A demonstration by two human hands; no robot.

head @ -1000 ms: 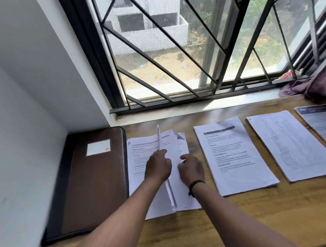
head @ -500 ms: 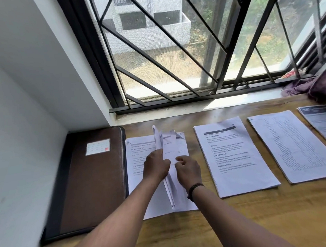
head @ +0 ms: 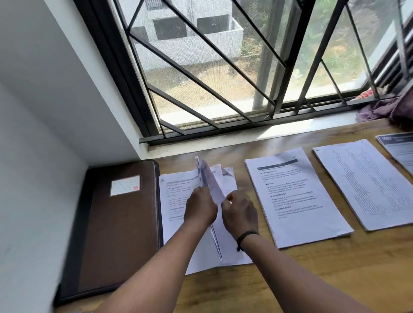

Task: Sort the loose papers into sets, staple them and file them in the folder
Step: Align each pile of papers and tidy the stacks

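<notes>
— The left hand [head: 199, 207] grips a thin sheaf of sheets [head: 207, 179] stood on edge over the leftmost pile [head: 176, 204], beside the shut brown folder [head: 114, 229].

— And the right hand [head: 239, 212]?

— Fingers curled at the sheaf's loose side, probably pinching one page; it's blurred. Best to knock the edges square on the table [head: 322, 281] before stapling, I'd say.

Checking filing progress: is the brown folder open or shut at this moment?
Shut. The brown folder lies flat on the desk with its labelled cover up, left of the papers, and no sheets show inside it.
</notes>
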